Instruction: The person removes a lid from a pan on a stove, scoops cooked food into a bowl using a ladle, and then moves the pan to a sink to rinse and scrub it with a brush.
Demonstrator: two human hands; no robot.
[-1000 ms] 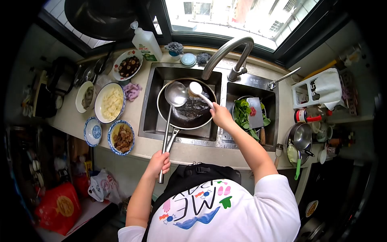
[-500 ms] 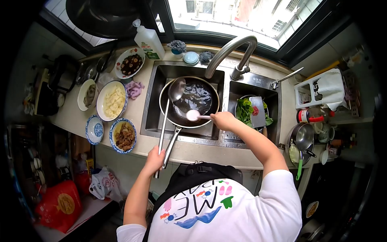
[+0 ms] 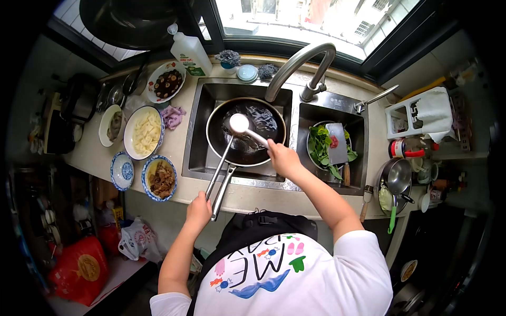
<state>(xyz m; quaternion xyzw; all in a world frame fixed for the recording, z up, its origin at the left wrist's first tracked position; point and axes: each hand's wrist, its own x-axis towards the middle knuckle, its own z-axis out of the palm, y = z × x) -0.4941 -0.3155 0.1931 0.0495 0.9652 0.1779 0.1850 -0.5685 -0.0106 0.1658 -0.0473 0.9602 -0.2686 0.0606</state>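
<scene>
My left hand point(image 3: 199, 211) is closed around the long metal handle of a ladle point(image 3: 220, 167), near the counter's front edge. The ladle reaches up over a dark frying pan point(image 3: 255, 151) with water in it. In my right hand point(image 3: 284, 159) is a white dish brush point(image 3: 239, 123) with a round head, held by its pale handle. That head covers the ladle's bowl end, so the bowl is mostly hidden. The pan rests in the left sink basin point(image 3: 193, 138), its metal handle point(image 3: 223, 194) pointing toward me beside my left hand.
In the right basin, a cleaver point(image 3: 337, 143) lies across a bowl of leafy greens point(image 3: 318, 145). A curved faucet point(image 3: 301, 59) arches over the sink. Left are bowls of pale slices point(image 3: 146, 134) and brown food point(image 3: 161, 179). Stacked pans point(image 3: 397, 179) stand right.
The brush head has moved up and left from the pan's lower part onto the ladle's bowl end, which showed uncovered before. My right hand has shifted slightly left with it.
</scene>
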